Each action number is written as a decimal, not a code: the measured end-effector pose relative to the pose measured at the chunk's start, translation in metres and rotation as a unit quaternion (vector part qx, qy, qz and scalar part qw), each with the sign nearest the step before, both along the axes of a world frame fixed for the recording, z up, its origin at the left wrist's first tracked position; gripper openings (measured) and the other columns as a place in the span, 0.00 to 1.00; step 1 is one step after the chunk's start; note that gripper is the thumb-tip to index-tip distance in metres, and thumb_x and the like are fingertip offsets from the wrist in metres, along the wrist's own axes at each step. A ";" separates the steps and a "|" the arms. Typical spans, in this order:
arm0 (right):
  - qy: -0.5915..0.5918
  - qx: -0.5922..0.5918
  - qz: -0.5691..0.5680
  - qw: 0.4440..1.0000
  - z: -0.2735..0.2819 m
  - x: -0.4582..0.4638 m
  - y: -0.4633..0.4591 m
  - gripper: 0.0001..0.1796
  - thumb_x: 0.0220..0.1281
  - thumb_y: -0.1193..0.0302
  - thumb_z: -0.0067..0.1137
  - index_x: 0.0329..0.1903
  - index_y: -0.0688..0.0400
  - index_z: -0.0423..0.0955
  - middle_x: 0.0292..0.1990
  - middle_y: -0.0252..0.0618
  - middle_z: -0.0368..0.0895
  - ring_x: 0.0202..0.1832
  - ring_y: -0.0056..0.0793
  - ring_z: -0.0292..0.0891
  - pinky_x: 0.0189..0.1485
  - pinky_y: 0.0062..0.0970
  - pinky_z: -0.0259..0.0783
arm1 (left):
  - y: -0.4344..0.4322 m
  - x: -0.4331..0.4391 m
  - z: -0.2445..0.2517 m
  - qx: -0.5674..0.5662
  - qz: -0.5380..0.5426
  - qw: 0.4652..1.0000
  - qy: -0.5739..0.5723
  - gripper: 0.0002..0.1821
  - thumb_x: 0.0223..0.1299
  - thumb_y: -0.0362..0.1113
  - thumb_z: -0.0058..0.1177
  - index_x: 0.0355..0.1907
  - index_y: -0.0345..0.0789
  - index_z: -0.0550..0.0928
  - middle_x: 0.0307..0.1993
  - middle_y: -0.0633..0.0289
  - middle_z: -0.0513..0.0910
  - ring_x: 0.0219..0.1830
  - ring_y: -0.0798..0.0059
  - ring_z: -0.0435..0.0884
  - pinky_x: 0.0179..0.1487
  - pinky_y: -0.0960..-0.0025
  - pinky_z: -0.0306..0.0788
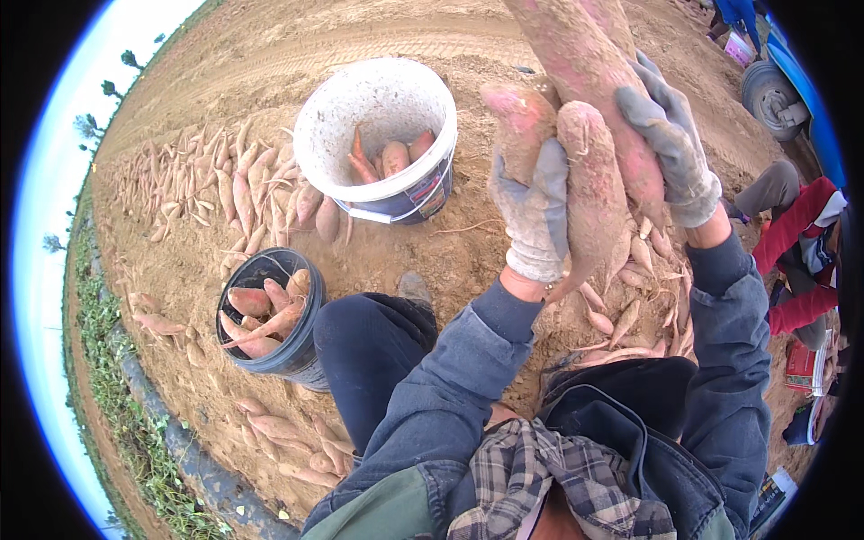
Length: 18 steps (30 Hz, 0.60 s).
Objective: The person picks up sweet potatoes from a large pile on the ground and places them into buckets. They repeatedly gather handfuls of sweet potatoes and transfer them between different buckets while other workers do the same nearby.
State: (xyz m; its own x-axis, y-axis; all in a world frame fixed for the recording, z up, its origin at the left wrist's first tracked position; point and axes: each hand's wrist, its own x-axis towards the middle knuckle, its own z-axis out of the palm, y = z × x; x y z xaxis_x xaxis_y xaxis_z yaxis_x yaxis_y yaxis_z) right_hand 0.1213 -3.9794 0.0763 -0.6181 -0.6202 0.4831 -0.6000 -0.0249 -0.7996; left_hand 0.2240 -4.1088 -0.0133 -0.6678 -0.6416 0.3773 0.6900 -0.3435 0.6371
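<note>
My left hand [534,209], in a dirty grey-and-white work glove, is closed around sweet potatoes at the upper right centre; a stubby pink one [523,128] and a longer soil-covered one [594,175] show at its fingers. Against them, my right hand [665,135], gloved alike, grips a large sweet potato [580,61] that reaches past the top edge of the view. To the left of my hands stands a white plastic bucket [442,145] with several sweet potatoes inside. Lower, beside my knee, a black bucket [314,331] holds several more.
A long heap of sweet potatoes [202,175] lies on the soil at left, with loose ones [628,317] below my hands and smaller groups [290,432] at lower left. At right are a person in red sleeves [800,223], a wheel [773,101] of a blue vehicle and a red container [800,368].
</note>
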 end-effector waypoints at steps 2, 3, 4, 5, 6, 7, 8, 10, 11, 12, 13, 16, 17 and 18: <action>0.020 -0.033 0.111 0.993 0.038 -0.023 -0.072 0.44 0.66 0.48 0.63 0.73 0.67 0.65 0.76 0.53 0.60 0.78 0.41 0.55 0.79 0.38 0.55 | -0.074 -0.008 0.029 -0.246 0.173 0.954 -0.011 0.23 0.75 0.39 0.51 0.67 0.31 0.70 0.60 0.63 0.77 0.62 0.75 0.75 0.68 0.69 0.68; -0.018 -0.092 0.153 0.984 0.046 -0.028 -0.111 0.45 0.64 0.46 0.66 0.73 0.64 0.66 0.76 0.54 0.59 0.77 0.43 0.59 0.77 0.40 0.60 | -0.112 -0.008 0.041 -0.332 0.256 0.908 -0.014 0.24 0.75 0.40 0.52 0.66 0.31 0.70 0.59 0.62 0.77 0.61 0.73 0.76 0.67 0.68 0.69; -0.132 -0.146 0.287 0.938 0.057 -0.027 -0.144 0.43 0.69 0.54 0.66 0.76 0.64 0.58 0.64 0.49 0.74 0.64 0.33 0.72 0.67 0.31 0.71 | -0.151 -0.010 0.049 -0.315 0.276 0.908 -0.018 0.24 0.74 0.41 0.52 0.66 0.30 0.71 0.59 0.60 0.78 0.61 0.72 0.76 0.66 0.67 0.69; -0.020 -0.117 0.301 0.946 0.068 -0.040 -0.187 0.48 0.64 0.51 0.71 0.78 0.59 0.57 0.68 0.47 0.71 0.67 0.34 0.70 0.71 0.33 0.67 | -0.190 -0.010 0.056 -0.299 0.300 0.906 -0.017 0.25 0.74 0.42 0.53 0.65 0.30 0.72 0.59 0.59 0.79 0.60 0.70 0.77 0.65 0.67 0.70; 0.039 -0.156 0.294 0.942 0.066 -0.037 -0.226 0.42 0.62 0.50 0.70 0.73 0.56 0.66 0.69 0.48 0.70 0.67 0.37 0.71 0.69 0.37 0.70 | -0.226 -0.012 0.056 -0.292 0.312 0.904 -0.025 0.25 0.73 0.44 0.53 0.65 0.30 0.72 0.58 0.57 0.79 0.60 0.69 0.77 0.64 0.66 0.70; 0.097 -0.190 0.284 0.935 0.060 -0.035 -0.261 0.38 0.60 0.48 0.69 0.68 0.54 0.75 0.70 0.49 0.70 0.67 0.41 0.72 0.66 0.41 0.73 | -0.259 -0.013 0.052 -0.295 0.320 0.899 -0.051 0.26 0.73 0.45 0.54 0.65 0.29 0.73 0.58 0.56 0.80 0.59 0.67 0.78 0.63 0.65 0.71; 0.188 -0.190 0.204 0.942 0.053 -0.036 -0.283 0.41 0.56 0.46 0.72 0.69 0.50 0.74 0.71 0.50 0.67 0.65 0.45 0.74 0.64 0.42 0.75 | -0.288 -0.015 0.043 -0.288 0.326 0.897 -0.083 0.27 0.72 0.46 0.54 0.64 0.29 0.73 0.57 0.55 0.80 0.58 0.66 0.79 0.62 0.64 0.71; 0.286 -0.149 0.068 0.944 0.019 -0.036 -0.308 0.46 0.50 0.42 0.74 0.71 0.44 0.72 0.71 0.52 0.65 0.64 0.51 0.75 0.64 0.45 0.76 | -0.332 -0.021 0.010 -0.283 0.354 0.860 -0.235 0.28 0.71 0.48 0.55 0.63 0.28 0.75 0.57 0.52 0.81 0.57 0.63 0.80 0.61 0.63 0.72; 0.288 -0.093 0.010 0.953 -0.005 -0.032 -0.309 0.47 0.48 0.40 0.74 0.71 0.41 0.72 0.70 0.53 0.67 0.64 0.54 0.74 0.66 0.45 0.74 | -0.347 -0.024 -0.012 -0.293 0.357 0.830 -0.312 0.29 0.70 0.49 0.56 0.63 0.28 0.75 0.56 0.50 0.82 0.56 0.61 0.80 0.60 0.62 0.73; 0.247 -0.033 0.020 0.968 -0.032 -0.028 -0.303 0.46 0.49 0.39 0.72 0.71 0.41 0.72 0.70 0.52 0.67 0.65 0.57 0.72 0.67 0.46 0.72 | -0.358 -0.028 -0.034 -0.319 0.353 0.793 -0.380 0.30 0.70 0.50 0.56 0.62 0.27 0.76 0.56 0.49 0.83 0.56 0.60 0.81 0.59 0.61 0.74; 0.176 0.074 0.006 0.982 -0.059 -0.028 -0.286 0.45 0.50 0.38 0.70 0.71 0.41 0.72 0.70 0.52 0.67 0.66 0.59 0.71 0.68 0.47 0.70 | -0.364 -0.033 -0.055 -0.351 0.338 0.755 -0.438 0.31 0.69 0.51 0.56 0.62 0.27 0.76 0.55 0.47 0.83 0.55 0.58 0.82 0.58 0.60 0.74; 0.159 0.186 0.067 0.967 -0.122 -0.041 -0.188 0.41 0.60 0.44 0.67 0.72 0.48 0.70 0.70 0.49 0.70 0.69 0.52 0.69 0.71 0.45 0.67 | -0.359 -0.037 -0.092 -0.567 0.198 0.675 -0.430 0.25 0.68 0.47 0.62 0.54 0.27 0.83 0.45 0.52 0.87 0.48 0.62 0.84 0.53 0.62 0.75; 0.139 0.167 0.055 0.975 -0.136 -0.045 -0.138 0.39 0.64 0.45 0.65 0.72 0.51 0.70 0.65 0.47 0.76 0.68 0.44 0.73 0.70 0.40 0.69 | -0.350 -0.040 -0.092 -0.464 0.122 0.697 -0.532 0.25 0.71 0.50 0.59 0.58 0.30 0.83 0.43 0.56 0.87 0.39 0.70 0.81 0.45 0.66 0.75; 0.005 0.183 0.029 0.983 -0.156 -0.047 -0.075 0.37 0.66 0.46 0.64 0.71 0.52 0.70 0.63 0.46 0.78 0.67 0.41 0.74 0.69 0.37 0.70 | -0.334 -0.034 -0.092 -0.476 0.095 0.732 -0.477 0.24 0.72 0.46 0.58 0.58 0.27 0.83 0.48 0.56 0.87 0.47 0.70 0.82 0.53 0.68 0.75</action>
State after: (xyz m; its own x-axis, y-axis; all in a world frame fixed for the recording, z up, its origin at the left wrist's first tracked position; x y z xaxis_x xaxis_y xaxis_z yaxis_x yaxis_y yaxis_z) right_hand 0.0745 -4.0543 -0.0800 -0.5731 -0.7872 0.2279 -0.6143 0.2286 -0.7552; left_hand 0.1895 -4.4430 -0.1052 -0.8522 -0.5060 0.1332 -0.2481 0.6149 0.7486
